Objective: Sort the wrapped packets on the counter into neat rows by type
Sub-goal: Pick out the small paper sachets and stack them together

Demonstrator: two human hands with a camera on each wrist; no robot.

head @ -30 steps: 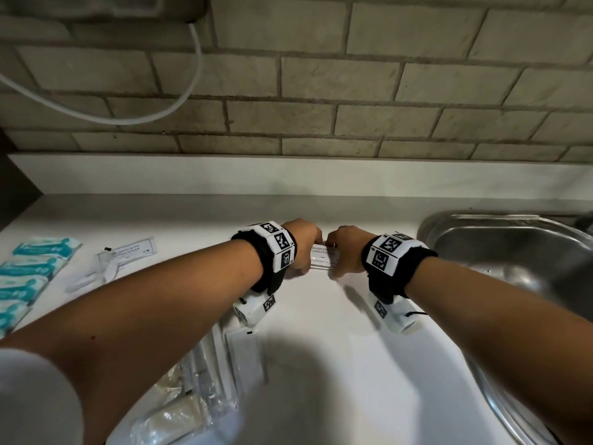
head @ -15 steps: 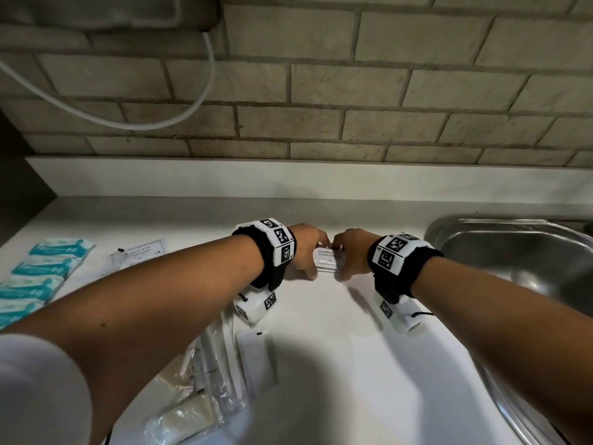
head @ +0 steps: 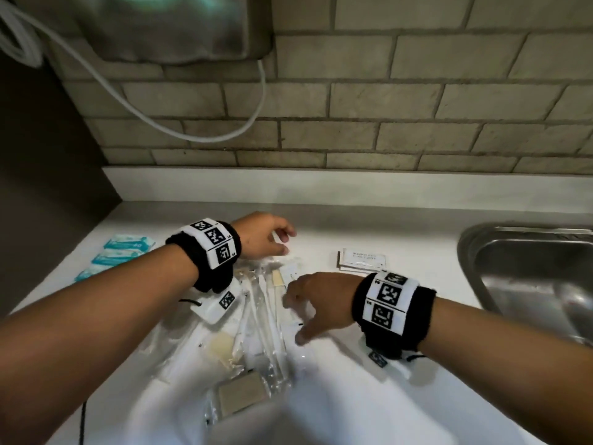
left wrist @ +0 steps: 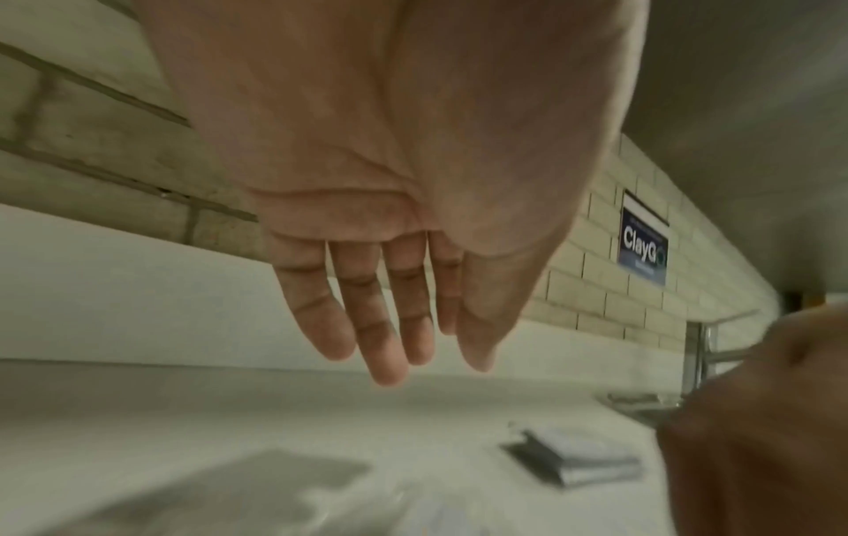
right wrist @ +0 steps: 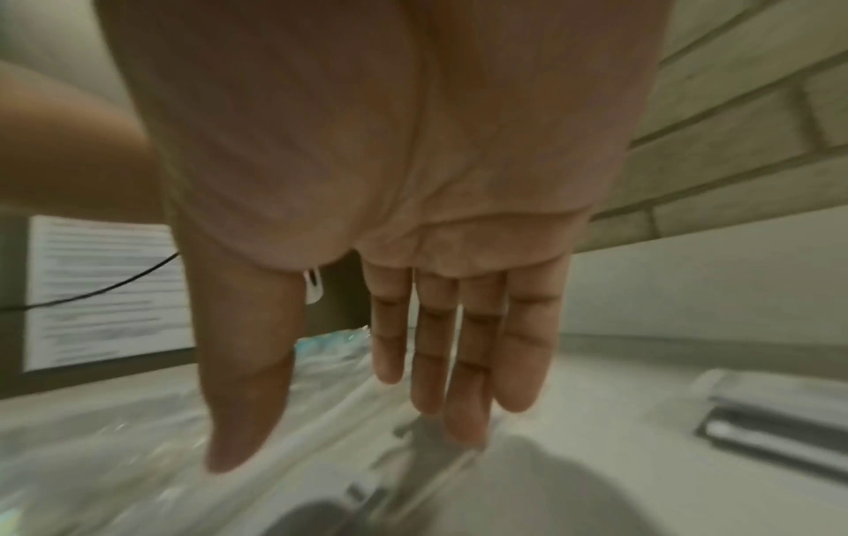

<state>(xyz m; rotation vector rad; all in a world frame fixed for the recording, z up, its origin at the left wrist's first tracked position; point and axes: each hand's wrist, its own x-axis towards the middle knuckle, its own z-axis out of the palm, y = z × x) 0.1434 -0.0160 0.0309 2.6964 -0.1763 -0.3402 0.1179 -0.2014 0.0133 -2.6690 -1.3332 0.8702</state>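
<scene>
A small stack of white shampoo sachets (head: 362, 260) lies flat on the white counter (head: 417, 245), also seen as a grey stack (left wrist: 578, 460) and at the right edge (right wrist: 780, 417). A jumble of clear-wrapped packets (head: 253, 332) sits in the middle. Teal packets (head: 125, 248) lie in a row at the far left. My left hand (head: 269, 236) hovers over the pile's far end, fingers straight (left wrist: 381, 326), holding nothing. My right hand (head: 308, 300) hangs over the pile's right side, fingers extended (right wrist: 459, 362) and empty.
A steel sink (head: 529, 271) is set into the counter at the right. A brick-tiled wall (head: 385, 107) runs behind, with a wall-mounted unit (head: 179, 27) and white hose (head: 205, 133) above. A dark panel (head: 41, 187) bounds the left end.
Both hands have let go of the shampoo sachets, which now lie stacked on the counter, and moved left and nearer over the clear-wrapped pile. The head view has shifted right and up.
</scene>
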